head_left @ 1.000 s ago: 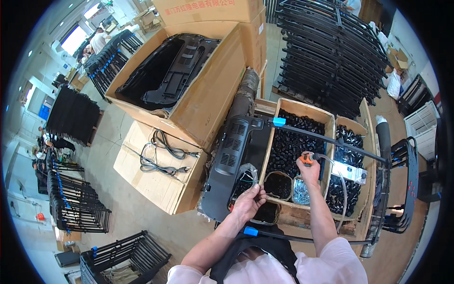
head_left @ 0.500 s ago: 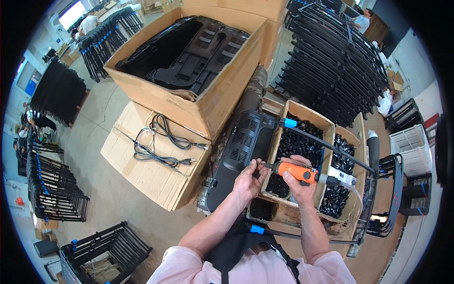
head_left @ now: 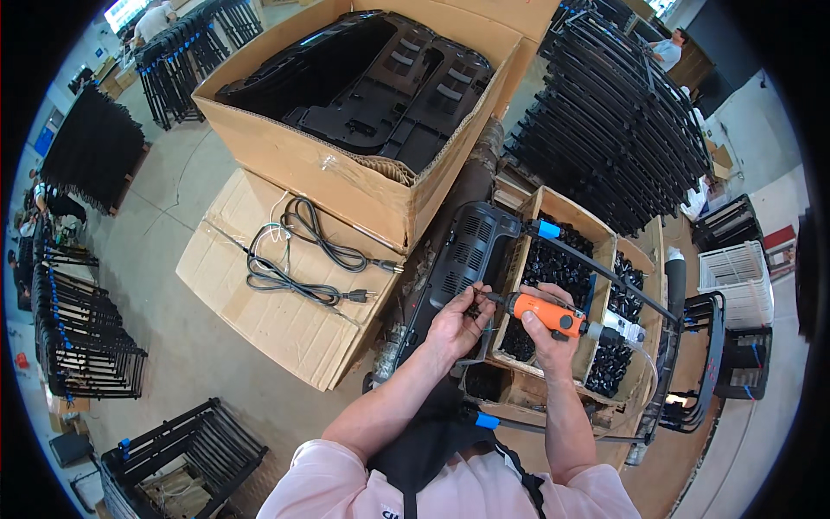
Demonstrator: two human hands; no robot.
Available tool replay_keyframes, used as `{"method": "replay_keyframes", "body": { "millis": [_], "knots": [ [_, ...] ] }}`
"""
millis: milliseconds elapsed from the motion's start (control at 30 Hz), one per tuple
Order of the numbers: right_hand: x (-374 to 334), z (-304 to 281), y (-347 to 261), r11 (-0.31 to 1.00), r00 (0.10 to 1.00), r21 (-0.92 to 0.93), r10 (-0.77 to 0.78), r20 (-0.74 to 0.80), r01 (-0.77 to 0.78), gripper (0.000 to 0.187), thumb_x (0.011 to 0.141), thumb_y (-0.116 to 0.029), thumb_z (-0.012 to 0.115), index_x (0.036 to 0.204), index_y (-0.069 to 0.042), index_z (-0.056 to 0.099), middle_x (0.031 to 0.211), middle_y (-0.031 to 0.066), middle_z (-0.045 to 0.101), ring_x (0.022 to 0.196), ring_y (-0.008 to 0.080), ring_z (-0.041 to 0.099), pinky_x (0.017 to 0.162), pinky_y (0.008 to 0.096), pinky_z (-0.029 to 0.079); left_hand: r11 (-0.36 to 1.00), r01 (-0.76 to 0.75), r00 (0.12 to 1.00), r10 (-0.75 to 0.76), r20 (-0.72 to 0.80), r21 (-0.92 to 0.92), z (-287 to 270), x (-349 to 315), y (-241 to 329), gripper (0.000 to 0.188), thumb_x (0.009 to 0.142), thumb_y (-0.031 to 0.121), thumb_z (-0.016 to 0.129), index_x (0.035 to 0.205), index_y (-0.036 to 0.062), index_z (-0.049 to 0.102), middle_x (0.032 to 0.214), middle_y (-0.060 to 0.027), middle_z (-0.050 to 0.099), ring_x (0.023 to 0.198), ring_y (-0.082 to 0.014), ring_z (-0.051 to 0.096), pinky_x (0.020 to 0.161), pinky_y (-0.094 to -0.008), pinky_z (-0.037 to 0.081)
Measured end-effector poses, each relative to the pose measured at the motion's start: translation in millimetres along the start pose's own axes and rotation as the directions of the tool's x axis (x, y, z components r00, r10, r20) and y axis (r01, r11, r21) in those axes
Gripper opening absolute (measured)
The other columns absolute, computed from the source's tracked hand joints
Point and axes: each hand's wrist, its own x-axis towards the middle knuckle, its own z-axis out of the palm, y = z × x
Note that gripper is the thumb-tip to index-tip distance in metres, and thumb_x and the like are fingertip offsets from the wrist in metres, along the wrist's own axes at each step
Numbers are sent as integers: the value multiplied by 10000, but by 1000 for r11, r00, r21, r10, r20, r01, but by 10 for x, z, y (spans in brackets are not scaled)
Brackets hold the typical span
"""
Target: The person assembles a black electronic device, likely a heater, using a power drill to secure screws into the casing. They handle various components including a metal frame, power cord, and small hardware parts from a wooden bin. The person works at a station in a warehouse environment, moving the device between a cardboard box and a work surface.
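Observation:
My right hand (head_left: 553,344) is wrapped round an orange air screwdriver (head_left: 546,313), held almost level with its bit pointing left. A clear hose (head_left: 647,356) runs from its rear end. At the bit's tip my left hand (head_left: 455,330) is closed, thumb and fingers pinched together; something small and dark is in the fingers, too small to name. Under and beyond the left hand lies a long black plastic housing (head_left: 471,238) with vent slots. A black metal tube frame (head_left: 609,275) with blue end pieces lies across the bench, passing over the parts boxes.
Wooden boxes (head_left: 608,238) of small black parts stand at right. A large carton (head_left: 346,173) of black plastic panels rises ahead, and black power cords (head_left: 324,285) lie on flattened cardboard (head_left: 225,251). Stacked black frames (head_left: 605,130) stand behind; a person (head_left: 667,52) is at far right.
The view has shifted slightly, so the bench and carton sit a little further right. My left fingers stay at the screwdriver's tip, and my right hand keeps its grip.

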Motion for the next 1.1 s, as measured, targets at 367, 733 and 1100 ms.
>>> {"method": "replay_keyframes", "body": {
  "millis": [367, 733, 1100],
  "knots": [
    [493, 350, 105, 999, 997, -15, -35, -62, 34, 537, 916, -5, 790, 1400, 27, 560, 1321, 229, 718, 1225, 248, 689, 1100, 410, 536, 974, 98, 994, -86, -67, 203, 174, -72, 93, 322, 1192, 244, 386, 1210, -11, 581, 1244, -199, 677, 1161, -339, 698, 1077, -452, 601],
    [1294, 661, 364, 996, 997, -55, -61, 43, 64, 529, 909, -31, 833, 1374, 13, 585, 1279, 192, 727, 1174, 217, 701, 1049, 365, 564, 891, 103, 984, -155, 85, 442, -113, -87, 197, 271, 1156, 223, 538, 1298, 24, 655, 1131, -68, 742, 967, -151, 734, 843, -295, 631],
    [1406, 757, 485, 993, 994, -97, -55, 95, 64, 494, 906, -29, 837, 1340, 8, 605, 1226, 130, 737, 1127, 187, 702, 1008, 347, 573, 918, 122, 991, -137, 13, 377, -55, -170, 304, 279, 1140, 156, 556, 1366, 22, 649, 1143, -84, 749, 968, -150, 719, 859, -298, 607]
  ]
}}
